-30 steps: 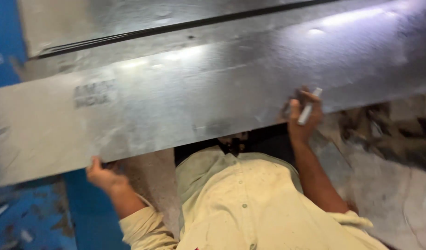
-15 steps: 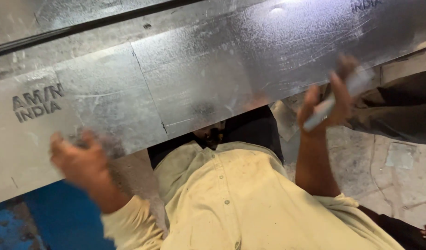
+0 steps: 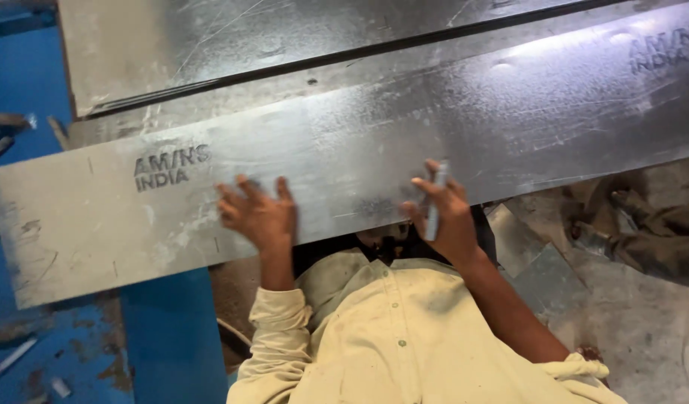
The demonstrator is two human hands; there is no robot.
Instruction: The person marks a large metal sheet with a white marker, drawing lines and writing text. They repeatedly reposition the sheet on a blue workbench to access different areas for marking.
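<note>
Cream button-up shirt (image 3: 404, 344), sleeves rolled up

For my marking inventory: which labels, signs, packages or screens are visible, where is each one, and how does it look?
Dark stamped mark: two short lines, on the grey metal strip, left of the left hand.
Fainter stamped mark: same two-line shape, at the strip's upper right end.
No packages, signs or screens are visible.

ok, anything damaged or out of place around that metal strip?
Mostly no. The long metal strip lies skewed, its near edge overhanging the blue bench, with scratches and a few dents. Left hand lies flat on it; right hand grips a marker. Offcuts litter the floor.
</note>
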